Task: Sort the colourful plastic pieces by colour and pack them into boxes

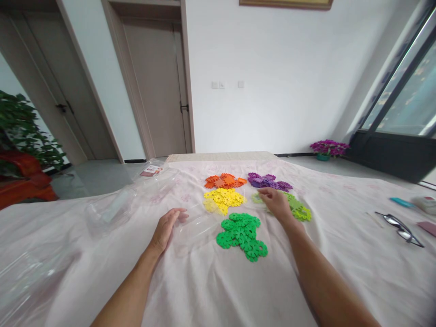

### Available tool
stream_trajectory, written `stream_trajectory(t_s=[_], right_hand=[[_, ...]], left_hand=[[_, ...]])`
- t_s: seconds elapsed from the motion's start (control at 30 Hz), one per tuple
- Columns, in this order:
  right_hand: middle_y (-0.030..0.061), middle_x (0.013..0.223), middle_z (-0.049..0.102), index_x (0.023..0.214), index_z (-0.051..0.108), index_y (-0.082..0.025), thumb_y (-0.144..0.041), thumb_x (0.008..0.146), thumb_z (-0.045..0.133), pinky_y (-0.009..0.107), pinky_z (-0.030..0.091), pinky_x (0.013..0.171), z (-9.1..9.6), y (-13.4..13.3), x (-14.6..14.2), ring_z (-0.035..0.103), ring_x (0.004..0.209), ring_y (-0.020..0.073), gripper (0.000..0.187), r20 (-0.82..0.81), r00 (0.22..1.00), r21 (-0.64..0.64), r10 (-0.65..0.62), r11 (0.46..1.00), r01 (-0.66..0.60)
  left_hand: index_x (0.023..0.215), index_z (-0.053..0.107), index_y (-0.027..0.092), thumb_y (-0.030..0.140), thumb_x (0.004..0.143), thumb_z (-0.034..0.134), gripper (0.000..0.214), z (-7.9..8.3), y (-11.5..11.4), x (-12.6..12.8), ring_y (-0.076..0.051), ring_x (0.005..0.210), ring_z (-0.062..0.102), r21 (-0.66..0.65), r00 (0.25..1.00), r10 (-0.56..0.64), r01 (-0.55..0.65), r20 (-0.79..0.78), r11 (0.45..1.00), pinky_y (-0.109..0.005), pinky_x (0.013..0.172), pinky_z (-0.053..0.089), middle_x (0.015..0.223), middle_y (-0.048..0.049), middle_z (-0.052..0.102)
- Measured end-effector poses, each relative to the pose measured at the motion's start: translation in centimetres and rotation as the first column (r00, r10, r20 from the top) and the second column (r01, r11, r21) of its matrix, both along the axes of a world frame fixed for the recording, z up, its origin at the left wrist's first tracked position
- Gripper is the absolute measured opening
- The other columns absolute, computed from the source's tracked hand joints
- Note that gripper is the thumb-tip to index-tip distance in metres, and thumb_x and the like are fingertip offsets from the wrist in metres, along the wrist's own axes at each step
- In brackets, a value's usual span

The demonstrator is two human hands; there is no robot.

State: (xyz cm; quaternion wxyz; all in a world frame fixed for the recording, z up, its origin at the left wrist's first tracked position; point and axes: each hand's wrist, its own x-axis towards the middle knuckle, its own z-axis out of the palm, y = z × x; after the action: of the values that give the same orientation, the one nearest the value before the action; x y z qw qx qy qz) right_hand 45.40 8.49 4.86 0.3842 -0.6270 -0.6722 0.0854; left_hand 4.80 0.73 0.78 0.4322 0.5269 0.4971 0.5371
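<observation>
My left hand (167, 227) is beside a see-through plastic bag or container (197, 227), its fingers stretched out along the near-left side of the plastic. My right hand (276, 202) has its thumb and fingers pinched together over the light green flower-shaped discs (300, 209). What lies in that pinch, if anything, is too small to make out. Between my hands are piles of yellow discs (225, 198) and green discs (242, 235). Orange discs (225, 180) and purple discs (269, 180) lie behind. Clear plastic covers part of the yellow pile.
More clear plastic packaging (112, 209) lies on the left of the pale tablecloth (190, 290), with a labelled card (151, 170) at its far end. Glasses (400, 228) and a blue object (402, 202) lie at the right. Closed doors and a white wall stand beyond.
</observation>
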Motion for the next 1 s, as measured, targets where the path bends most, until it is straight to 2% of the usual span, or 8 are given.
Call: stream_trajectory(t_s=[0.1,0.2,0.3,0.4,0.5,0.67,0.83,1.0], right_hand=[[0.0071,0.094,0.074,0.102,0.073,-0.018,-0.038,0.08,0.061,0.03,0.05,0.071,-0.3,-0.1,-2.7,0.066,0.077,0.0198,0.032,-0.064,0.936,-0.149,0.347,0.924,-0.353],[0.0067,0.102,0.074,0.104,0.074,-0.02,-0.038,0.074,0.069,0.028,0.049,0.072,-0.7,-0.7,-4.7,0.066,0.081,0.0201,0.035,0.052,0.877,-0.238,0.477,0.859,-0.453],[0.0041,0.097,0.074,0.099,0.076,-0.023,-0.037,0.076,0.07,0.026,0.046,0.076,-0.7,-1.5,-5.6,0.065,0.086,0.0203,0.028,0.208,0.818,-0.276,0.537,0.834,-0.477],[0.0038,0.094,0.075,0.093,0.076,-0.024,-0.037,0.087,0.06,0.025,0.043,0.078,-0.3,-2.0,-6.0,0.064,0.089,0.0195,0.021,0.297,0.798,-0.273,0.524,0.848,-0.455],[0.0051,0.093,0.074,0.089,0.073,-0.022,-0.036,0.095,0.048,0.025,0.041,0.077,-0.2,-2.4,-6.5,0.064,0.089,0.0192,0.03,0.382,0.799,-0.232,0.465,0.885,-0.404],[0.0077,0.088,0.07,0.085,0.065,-0.019,-0.034,0.1,0.038,0.026,0.04,0.073,-1.4,-2.3,-6.8,0.064,0.085,0.0197,0.035,0.494,0.828,-0.12,0.265,0.964,-0.238],[0.0082,0.092,0.068,0.089,0.062,-0.018,-0.035,0.101,0.032,0.028,0.042,0.076,-1.4,-2.6,-7.6,0.063,0.086,0.0204,0.037,0.31,0.935,0.051,0.172,0.979,-0.197],[0.007,0.089,0.066,0.088,0.062,-0.019,-0.039,0.101,0.032,0.028,0.043,0.076,0.4,-4.4,-10.9,0.061,0.083,0.0192,0.038,0.087,0.948,0.185,0.306,0.93,-0.317]], left_hand=[[0.107,0.068,0.014,0.052,0.086,0.052,0.047,0.0,0.0,0.1,-0.024,0.09,0.067,-0.002,1.0,0.0,0.0,0.015,1.0,-0.038,0.088,0.046,0.097,-0.012,0.074],[0.105,0.069,0.014,0.052,0.085,0.054,0.046,0.1,0.0,0.2,-0.024,0.09,0.067,-0.004,1.0,0.007,-0.007,0.009,1.0,-0.037,0.088,0.046,0.096,-0.0121,0.075],[0.104,0.069,0.014,0.051,0.085,0.055,0.044,0.2,0.1,0.2,-0.024,0.089,0.067,-0.005,1.0,0.012,-0.012,0.0,1.0,-0.036,0.087,0.046,0.096,-0.0114,0.075],[0.103,0.07,0.014,0.052,0.084,0.056,0.044,0.3,0.1,0.2,-0.024,0.089,0.067,-0.005,1.0,0.012,-0.012,0.007,1.0,-0.035,0.086,0.047,0.095,-0.0113,0.075],[0.102,0.07,0.014,0.051,0.083,0.057,0.044,0.4,-0.1,0.2,-0.024,0.088,0.067,-0.001,1.0,0.019,-0.019,0.012,1.0,-0.035,0.086,0.047,0.094,-0.0116,0.075],[0.099,0.071,0.013,0.051,0.081,0.059,0.044,0.6,-0.2,0.4,-0.025,0.089,0.068,-0.003,0.999,0.022,-0.022,0.035,1.0,-0.036,0.085,0.048,0.092,-0.0119,0.075],[0.1,0.071,0.014,0.049,0.083,0.057,0.041,0.6,-0.2,0.4,-0.024,0.09,0.068,0.005,1.0,0.001,-0.001,0.021,1.0,-0.037,0.089,0.047,0.092,-0.011,0.075],[0.104,0.07,0.015,0.051,0.084,0.057,0.043,0.5,-0.3,0.4,-0.024,0.091,0.067,-0.015,0.999,-0.039,0.039,-0.01,0.999,-0.036,0.089,0.045,0.096,-0.0109,0.075]])
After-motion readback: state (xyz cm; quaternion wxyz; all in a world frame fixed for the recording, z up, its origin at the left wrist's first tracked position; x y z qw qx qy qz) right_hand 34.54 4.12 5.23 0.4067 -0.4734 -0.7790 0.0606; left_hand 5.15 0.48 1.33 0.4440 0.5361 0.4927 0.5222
